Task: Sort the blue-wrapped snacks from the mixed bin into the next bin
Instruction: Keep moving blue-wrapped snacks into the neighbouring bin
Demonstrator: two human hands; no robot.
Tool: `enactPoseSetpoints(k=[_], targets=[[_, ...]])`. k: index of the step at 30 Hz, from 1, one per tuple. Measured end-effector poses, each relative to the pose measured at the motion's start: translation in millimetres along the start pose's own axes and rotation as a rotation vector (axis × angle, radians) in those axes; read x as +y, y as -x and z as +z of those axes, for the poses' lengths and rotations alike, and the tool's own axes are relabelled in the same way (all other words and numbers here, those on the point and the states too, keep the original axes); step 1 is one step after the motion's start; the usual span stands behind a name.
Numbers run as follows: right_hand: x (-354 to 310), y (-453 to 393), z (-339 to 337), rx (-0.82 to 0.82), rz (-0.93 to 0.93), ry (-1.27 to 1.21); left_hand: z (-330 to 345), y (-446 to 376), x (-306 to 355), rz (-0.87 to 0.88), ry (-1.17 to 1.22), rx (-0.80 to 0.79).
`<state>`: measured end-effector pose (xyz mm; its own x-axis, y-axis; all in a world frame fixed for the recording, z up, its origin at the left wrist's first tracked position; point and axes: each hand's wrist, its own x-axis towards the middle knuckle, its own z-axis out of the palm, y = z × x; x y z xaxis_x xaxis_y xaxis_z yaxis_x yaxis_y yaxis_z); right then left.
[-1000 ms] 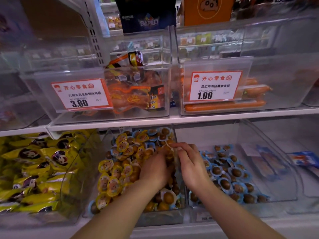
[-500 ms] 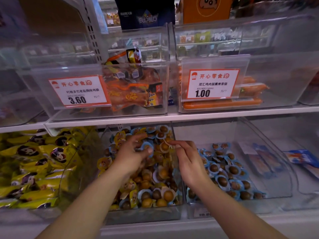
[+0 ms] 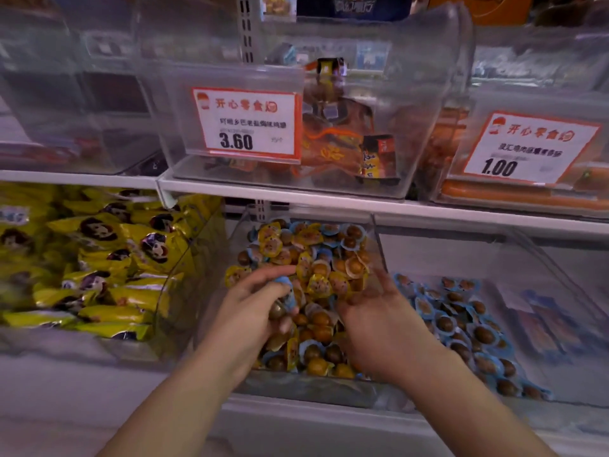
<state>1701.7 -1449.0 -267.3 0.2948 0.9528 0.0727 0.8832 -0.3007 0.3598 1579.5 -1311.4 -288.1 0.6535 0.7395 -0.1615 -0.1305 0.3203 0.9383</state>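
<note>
At far left lie yellow packs (image 3: pixel 99 258), apart from the task. In the mixed bin (image 3: pixel 379 245), a blue snack (image 3: pixel 286 291) is held by the left hand (image 3: pixel 253 311), pinched between thumb and curled fingers. The picking step appears to be in hand; next, a carry rightward over the wall into the next bin (image 3: pixel 534 258) seems called for. The snack's long axis looks roughly upright, its facing not clear. The right hand (image 3: pixel 379 328) rests spread on the pile, gripping nothing visible.

Bare forearms, no sleeves; the hands (image 3: pixel 329 311) wear nothing.
</note>
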Motion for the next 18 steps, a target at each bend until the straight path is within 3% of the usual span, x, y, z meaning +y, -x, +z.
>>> enactPoseSetpoints(k=[3, 7, 9, 11, 14, 18], targets=[[-4.3, -7.8, -0.2, 0.018, 0.021, 0.024, -4.4, -2.6, 2.6, 0.041, -0.135, 0.014], [-4.7, -10.2, 11.7, -0.029, 0.029, -0.016, -15.7, -2.6, 2.6, 0.587, -1.253, -0.178], [-3.2, -10.9, 11.8, -0.021, 0.038, -0.047, -13.9, -0.5, 0.7, 0.603, -1.537, -0.236], [-2.0, -11.7, 7.8, 0.003, 0.074, -0.096, -9.5, -2.2, -4.6, 0.602, -1.681, -0.309], [-0.2, -10.3, 9.0, 0.05, 0.094, -0.137, -8.8, -4.4, -3.0, 0.594, -1.671, -0.297], [3.4, -8.6, 4.4, 0.205, 0.221, -0.608, -10.4, 0.0, -3.6, 0.575, -1.588, -0.289]])
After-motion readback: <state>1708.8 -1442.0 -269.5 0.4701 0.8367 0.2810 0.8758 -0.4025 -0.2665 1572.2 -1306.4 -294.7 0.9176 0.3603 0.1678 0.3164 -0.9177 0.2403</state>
